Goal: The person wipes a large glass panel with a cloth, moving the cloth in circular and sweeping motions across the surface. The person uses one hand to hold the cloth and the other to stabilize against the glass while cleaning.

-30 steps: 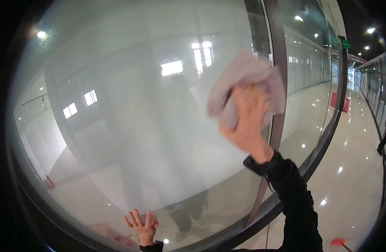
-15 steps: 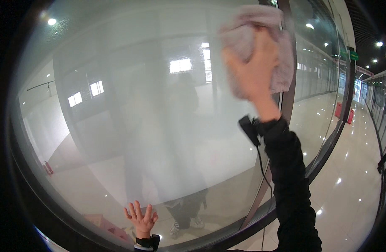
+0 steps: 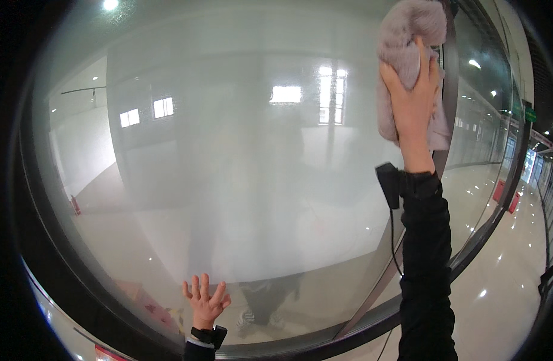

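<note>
A large glass pane (image 3: pixel 246 180) with a hazy, whitish look fills most of the view. High on its right side, by the dark upright frame (image 3: pixel 449 102), my right hand (image 3: pixel 413 111) presses a fluffy pinkish-grey cloth (image 3: pixel 399 45) against the surface, fingers closed over it. Part of the cloth bulges above the fingers and part hangs beside the wrist. Low down, my left hand (image 3: pixel 206 304) has its fingers spread, holding nothing; it is at the lower part of the pane, and whether the palm touches is hard to tell. Each wrist wears a black band with a small device.
To the right runs a corridor with a glossy tiled floor (image 3: pixel 487 289) and more glass panels. A red board (image 3: pixel 506 195) stands on that floor. Along the pane's bottom goes a dark curved frame (image 3: pixel 282 350). A black cable (image 3: pixel 392 234) hangs from my right wrist.
My right hand has moved right with the cloth, up to the upright frame, and its motion blur is gone. The whole view has shifted a little. My left hand stays low with fingers spread.
</note>
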Tool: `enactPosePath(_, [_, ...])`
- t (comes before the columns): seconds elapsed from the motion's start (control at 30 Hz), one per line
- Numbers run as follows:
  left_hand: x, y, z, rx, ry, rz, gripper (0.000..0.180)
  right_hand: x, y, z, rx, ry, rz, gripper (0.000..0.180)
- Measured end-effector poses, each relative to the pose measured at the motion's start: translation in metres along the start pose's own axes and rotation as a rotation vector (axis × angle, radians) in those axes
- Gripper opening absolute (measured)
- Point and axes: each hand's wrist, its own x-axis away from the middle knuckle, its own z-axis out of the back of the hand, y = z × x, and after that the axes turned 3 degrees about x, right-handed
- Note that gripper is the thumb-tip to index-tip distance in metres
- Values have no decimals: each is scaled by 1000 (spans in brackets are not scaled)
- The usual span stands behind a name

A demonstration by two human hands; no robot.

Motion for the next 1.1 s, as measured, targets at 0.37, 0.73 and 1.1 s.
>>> enactPosePath(0.37, [-7,-10,3,-45,4,-66,52,102,-61,28,-470,-691,618,34])
enactPosePath(0.73, [-10,-14,0,26,33,-23,46,30,88,40,26,-37,12,62])
enactPosePath(1.1, [-14,-14,1,13,31,-34,46,220,29,126,114,-392,-119,71])
